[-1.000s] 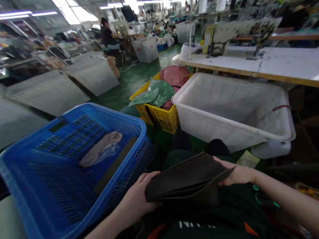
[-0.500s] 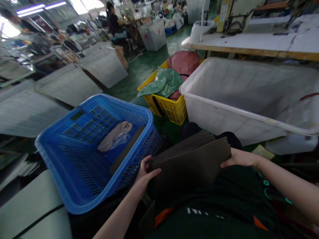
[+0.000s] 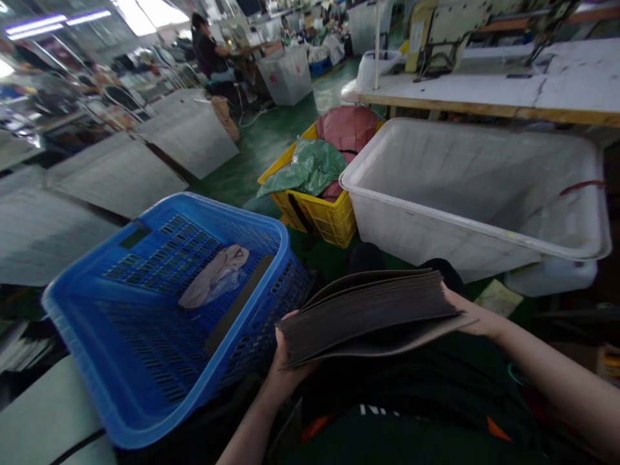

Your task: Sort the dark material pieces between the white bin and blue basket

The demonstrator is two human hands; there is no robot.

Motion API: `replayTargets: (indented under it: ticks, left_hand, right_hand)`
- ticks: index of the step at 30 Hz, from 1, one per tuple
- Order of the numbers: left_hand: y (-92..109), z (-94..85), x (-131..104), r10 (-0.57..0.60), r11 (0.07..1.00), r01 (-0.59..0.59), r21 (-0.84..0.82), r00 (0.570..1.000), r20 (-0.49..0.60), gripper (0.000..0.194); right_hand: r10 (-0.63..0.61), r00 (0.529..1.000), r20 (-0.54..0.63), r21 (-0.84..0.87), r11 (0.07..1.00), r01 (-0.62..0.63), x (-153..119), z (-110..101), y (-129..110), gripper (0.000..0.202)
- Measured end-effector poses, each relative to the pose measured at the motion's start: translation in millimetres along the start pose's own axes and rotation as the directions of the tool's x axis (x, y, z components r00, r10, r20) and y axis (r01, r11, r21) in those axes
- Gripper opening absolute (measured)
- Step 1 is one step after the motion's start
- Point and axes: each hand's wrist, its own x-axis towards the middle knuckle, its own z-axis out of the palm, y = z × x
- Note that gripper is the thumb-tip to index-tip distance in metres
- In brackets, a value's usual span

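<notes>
A thick stack of dark grey-brown sheets (image 3: 368,316) is held above my lap, its layered edges facing up and the nearest sheets bowed apart from the rest. My left hand (image 3: 285,361) grips the left end, fingers behind and thumb side partly hidden by the stack. At the right end my right hand (image 3: 465,313) holds the sheets, its fingers mostly hidden. Left of the stack stands a blue plastic basket (image 3: 159,413); inside lie a pale crumpled cloth (image 3: 216,274) and a dark flat piece (image 3: 239,303) along its right wall.
Ahead is a yellow crate (image 3: 334,223) with a green plastic bag (image 3: 314,165) and a reddish bundle. A large white bin (image 3: 416,226) stands at the right below a sewing table (image 3: 484,87). A seated person (image 3: 208,51) is farther back.
The stack has tipped so its layered edges now show, and its near sheets have bowed away. Both hands still hold the ends. The view has shifted slightly.
</notes>
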Motion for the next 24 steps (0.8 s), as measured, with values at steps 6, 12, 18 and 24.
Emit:
replayTargets:
  ticks: [6, 12, 18, 24]
  left_hand:
    - [-46, 10.6, 5, -0.075, 0.99, 0.085, -0.115, 0.993, 0.095, 0.083]
    - [-45, 8.0, 3, -0.111, 0.994, 0.111, -0.022, 0.994, 0.023, 0.087]
    - [54, -30.6, -9, -0.106, 0.992, 0.094, -0.082, 0.982, -0.157, 0.08]
    - [146, -174.9, 14, -0.132, 0.963, 0.01, -0.269, 0.888, -0.44, 0.063]
  right_hand:
    - [-0.041, 0.998, 0.042, -0.075, 0.996, 0.044, 20, 0, 10, 0.095]
    - [0.014, 0.985, -0.174, 0.006, 1.0, -0.013, 28, 20, 11, 0.097]
    - [0.071, 0.986, -0.152, 0.07, 0.996, -0.061, 85, 2, -59, 0.066]
    - [-0.245, 0.97, 0.006, 0.091, 0.966, 0.243, 258, -2, -232, 0.064]
